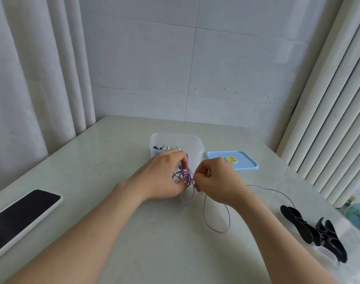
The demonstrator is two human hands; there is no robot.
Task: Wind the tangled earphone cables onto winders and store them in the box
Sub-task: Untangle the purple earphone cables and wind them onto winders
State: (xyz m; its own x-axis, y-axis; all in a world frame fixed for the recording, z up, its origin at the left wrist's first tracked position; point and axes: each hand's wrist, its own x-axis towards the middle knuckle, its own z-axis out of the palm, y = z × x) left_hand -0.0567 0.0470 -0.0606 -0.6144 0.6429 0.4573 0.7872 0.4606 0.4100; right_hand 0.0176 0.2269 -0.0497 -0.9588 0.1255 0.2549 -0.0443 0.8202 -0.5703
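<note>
1. At the middle of the pale table (150, 253), our left hand (164, 177) curls its fingers and thumb round a purple winder (186, 177), which already carries several turns of cord.
2. Just beside it, at three o'clock, our right hand (216, 181) pinches the purple earphone cable (204, 212) between thumb and curled fingers, close to the winder.
3. From the hands the loose cable drops in a loop toward six o'clock. A second strand trails across the table toward four o'clock.
4. The clear plastic box (196, 140) stands open at twelve o'clock, right behind the hands. Small dark and pale pieces lie in its left side, too small for us to identify.
5. The box's blue lid (248, 163), with a yellow disc at its centre, lies flat at two o'clock, just beside the box.
6. Black winders (310, 230) lie in a heap at four o'clock, near the table's edge.
7. A dark-screened device (21, 218) in a white frame lies at eight o'clock.
</note>
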